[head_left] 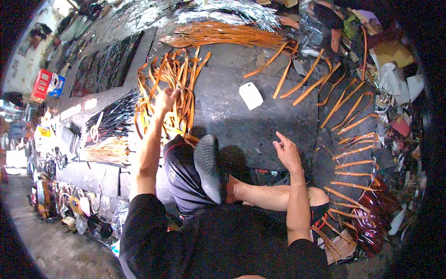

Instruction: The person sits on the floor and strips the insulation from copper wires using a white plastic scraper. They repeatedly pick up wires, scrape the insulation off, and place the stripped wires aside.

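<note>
A tangled pile of orange-brown straps (186,100) lies at the left of the dark work surface. My left hand (166,99) is over this pile, its fingers closed on a strap among the others. My right hand (289,154) hovers above the dark board (223,111), holding nothing, with the fingers apart and pointing away from me. Farther off, a white rounded rectangular object (251,96) lies flat on the board. Single folded straps (354,163) are laid out in a curved row along the right side, apart from my right hand.
A long bundle of orange-brown strips (223,35) lies across the far side. Dark strips (116,111) and a paler orange bundle (108,151) lie left of the pile. My raised sandal sole (207,167) is between my arms. Scraps and plastic bags (395,83) line the right edge.
</note>
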`<state>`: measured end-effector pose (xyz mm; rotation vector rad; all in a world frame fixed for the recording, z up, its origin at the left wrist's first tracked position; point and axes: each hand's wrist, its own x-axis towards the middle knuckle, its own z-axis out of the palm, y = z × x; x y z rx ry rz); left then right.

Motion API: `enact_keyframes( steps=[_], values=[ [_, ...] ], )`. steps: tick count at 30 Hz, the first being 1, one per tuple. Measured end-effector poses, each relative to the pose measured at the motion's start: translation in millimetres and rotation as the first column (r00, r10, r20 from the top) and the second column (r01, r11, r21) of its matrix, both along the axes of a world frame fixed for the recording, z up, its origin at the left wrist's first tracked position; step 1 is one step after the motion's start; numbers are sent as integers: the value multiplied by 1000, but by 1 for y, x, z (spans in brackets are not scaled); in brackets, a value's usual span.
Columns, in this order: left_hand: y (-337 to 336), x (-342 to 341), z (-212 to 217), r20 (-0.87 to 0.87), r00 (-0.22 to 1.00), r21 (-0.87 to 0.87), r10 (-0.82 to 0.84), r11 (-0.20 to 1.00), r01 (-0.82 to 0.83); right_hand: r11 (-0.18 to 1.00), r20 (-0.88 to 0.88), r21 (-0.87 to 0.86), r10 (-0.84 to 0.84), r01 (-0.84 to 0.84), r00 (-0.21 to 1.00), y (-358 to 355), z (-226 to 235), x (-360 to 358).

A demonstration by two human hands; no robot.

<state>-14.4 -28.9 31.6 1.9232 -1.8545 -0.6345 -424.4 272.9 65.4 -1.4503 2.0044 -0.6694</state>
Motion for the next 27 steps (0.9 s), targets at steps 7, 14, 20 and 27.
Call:
enact_keyframes(
  steps=[7, 14, 20, 27],
  values=[
    [-31, -18, -33, -174, 964, -209, 203, 949, -237, 997, 15, 72, -1, 0, 1000, 2, 9, 14],
    [-38, 22, 154, -320, 907, -205, -274, 955, 216, 980, 202, -197, 64, -23, 977, -13, 30, 34],
    [63, -22, 265, -300, 612, 89, -732, 617, 782, 778, 100, -602, 296, -179, 950, -106, 119, 134],
    [73, -55, 154, -335, 632, 79, -699, 647, 758, 876, 471, -290, 482, -386, 739, -107, 89, 95]
  ],
)
